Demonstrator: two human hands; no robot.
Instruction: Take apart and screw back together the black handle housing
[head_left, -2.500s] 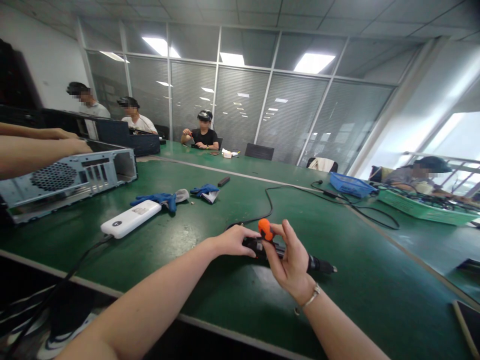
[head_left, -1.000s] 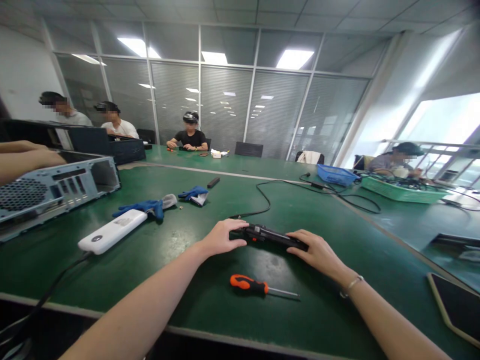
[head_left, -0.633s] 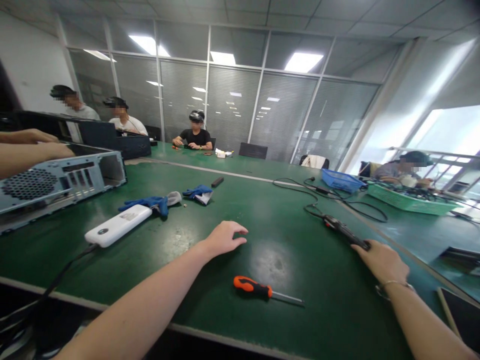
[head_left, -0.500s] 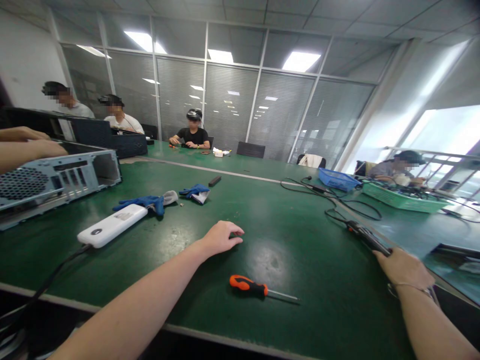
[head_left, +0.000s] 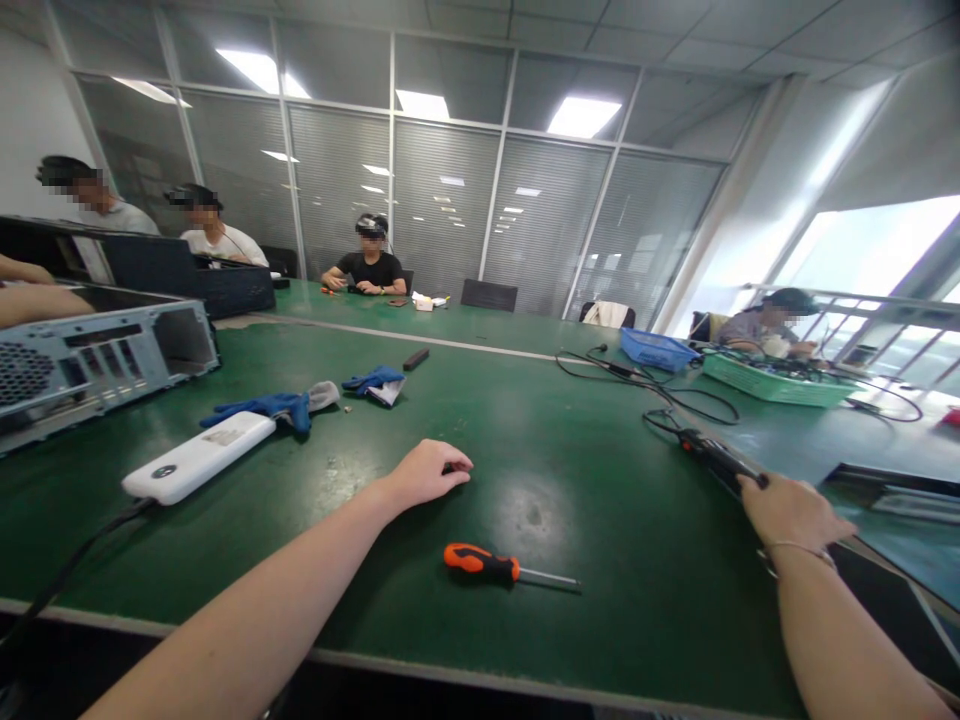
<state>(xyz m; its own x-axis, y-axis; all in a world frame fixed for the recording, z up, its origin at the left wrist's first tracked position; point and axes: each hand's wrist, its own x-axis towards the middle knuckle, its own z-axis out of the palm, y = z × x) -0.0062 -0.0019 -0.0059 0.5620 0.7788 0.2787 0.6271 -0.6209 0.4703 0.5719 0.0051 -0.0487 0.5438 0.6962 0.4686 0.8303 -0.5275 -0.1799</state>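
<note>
On the green table, my left hand [head_left: 429, 472] rests with fingers bent and the thumb apart from them; I see nothing held in it. In front of it lies a screwdriver [head_left: 481, 564] with an orange and black handle, its shaft pointing right. Over on the right, my right hand [head_left: 795, 518] is closed around the near end of a long black corded bar with an orange-red part, which looks like a power strip [head_left: 716, 460]. Its fingers are partly hidden behind the hand.
Left are a white power adapter-like block [head_left: 199, 458], blue gloves [head_left: 262, 408] and an open computer case [head_left: 142, 335] with another person's arm over it. A dark bar [head_left: 416, 359] lies mid-table. Blue [head_left: 658, 349] and green baskets [head_left: 780, 380] stand right. Several people sit around.
The view has turned slightly right, so everything shifts left in the picture. My left hand and the screwdriver keep their places. My right hand stays at the black bar, with its wrist turned a little.
</note>
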